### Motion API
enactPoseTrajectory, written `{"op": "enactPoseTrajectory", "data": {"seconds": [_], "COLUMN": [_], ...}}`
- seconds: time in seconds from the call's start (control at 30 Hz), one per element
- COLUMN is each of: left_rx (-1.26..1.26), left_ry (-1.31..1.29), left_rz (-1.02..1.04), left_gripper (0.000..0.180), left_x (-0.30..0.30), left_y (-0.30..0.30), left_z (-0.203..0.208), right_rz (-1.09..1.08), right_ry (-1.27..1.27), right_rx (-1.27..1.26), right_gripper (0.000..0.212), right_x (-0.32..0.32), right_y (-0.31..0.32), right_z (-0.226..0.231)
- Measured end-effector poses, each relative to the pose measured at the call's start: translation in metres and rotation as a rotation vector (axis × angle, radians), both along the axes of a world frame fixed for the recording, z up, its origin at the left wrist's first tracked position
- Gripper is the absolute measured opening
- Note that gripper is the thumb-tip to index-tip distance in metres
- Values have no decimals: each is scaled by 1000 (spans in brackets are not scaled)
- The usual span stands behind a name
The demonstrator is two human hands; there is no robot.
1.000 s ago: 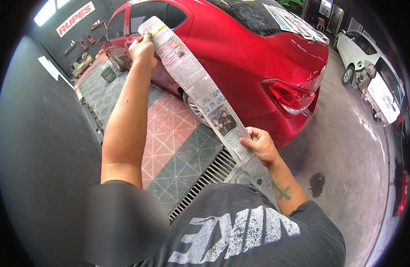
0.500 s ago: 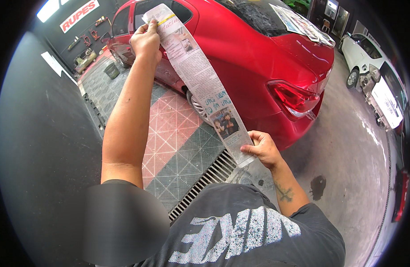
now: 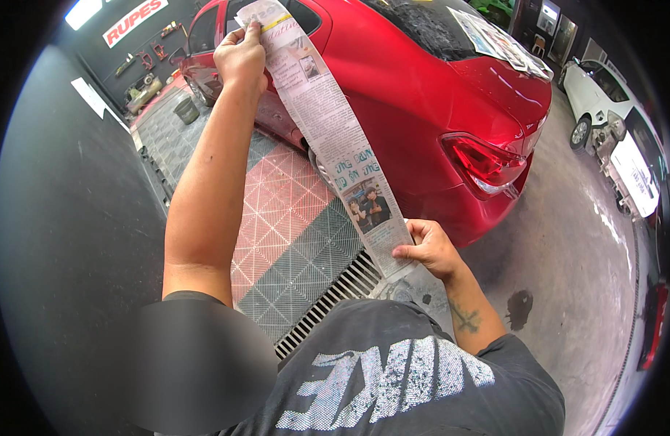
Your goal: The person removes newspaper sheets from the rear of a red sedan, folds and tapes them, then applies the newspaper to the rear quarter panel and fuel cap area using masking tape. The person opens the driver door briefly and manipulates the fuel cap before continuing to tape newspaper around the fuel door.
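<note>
A long folded strip of newspaper (image 3: 327, 120) stretches diagonally between my two hands, printed with small text and photos. My left hand (image 3: 240, 57) pinches its upper end, thumb on the front, near a yellow line across the paper. At the lower end my right hand (image 3: 431, 247) grips the right edge, thumb on the face and fingers behind. Just beyond the strip stands a red car (image 3: 407, 109), its rear quarter and tail light (image 3: 487, 160) facing me. The strip hides part of its rear wheel.
More newspaper sheets (image 3: 498, 40) lie on the car's rear window and boot. A grey bucket (image 3: 186, 111) stands on floor tiles (image 3: 277, 196) at left. A drain grate (image 3: 324, 298) crosses the floor. A dark wall (image 3: 66, 218) is close on my left; a white car (image 3: 604, 98) stands far right.
The newspaper strip's upper end has risen slightly and its middle bows a little more. Both hands keep their hold. The view has shifted slightly.
</note>
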State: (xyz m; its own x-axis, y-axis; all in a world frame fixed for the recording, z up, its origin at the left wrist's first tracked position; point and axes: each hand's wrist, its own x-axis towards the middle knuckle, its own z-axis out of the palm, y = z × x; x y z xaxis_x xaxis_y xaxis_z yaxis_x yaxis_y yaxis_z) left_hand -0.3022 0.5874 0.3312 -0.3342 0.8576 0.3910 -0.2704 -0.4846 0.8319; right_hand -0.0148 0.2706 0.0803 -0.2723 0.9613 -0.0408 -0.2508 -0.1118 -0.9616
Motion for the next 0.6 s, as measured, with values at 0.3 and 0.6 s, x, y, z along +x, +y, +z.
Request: {"op": "enactPoseTrajectory", "data": {"seconds": [0.3,0.6], "left_rx": [-14,-246], "left_ry": [82,2], "left_rz": [39,-763], "left_gripper": [32,38], "left_x": [-5,10], "left_y": [-7,-87], "left_z": [9,-71], "right_rz": [30,-30], "right_ry": [82,131], "right_rx": [-39,-99], "right_gripper": [24,27], "right_x": [-7,-16], "right_y": [-15,-24], "right_z": [20,2]}}
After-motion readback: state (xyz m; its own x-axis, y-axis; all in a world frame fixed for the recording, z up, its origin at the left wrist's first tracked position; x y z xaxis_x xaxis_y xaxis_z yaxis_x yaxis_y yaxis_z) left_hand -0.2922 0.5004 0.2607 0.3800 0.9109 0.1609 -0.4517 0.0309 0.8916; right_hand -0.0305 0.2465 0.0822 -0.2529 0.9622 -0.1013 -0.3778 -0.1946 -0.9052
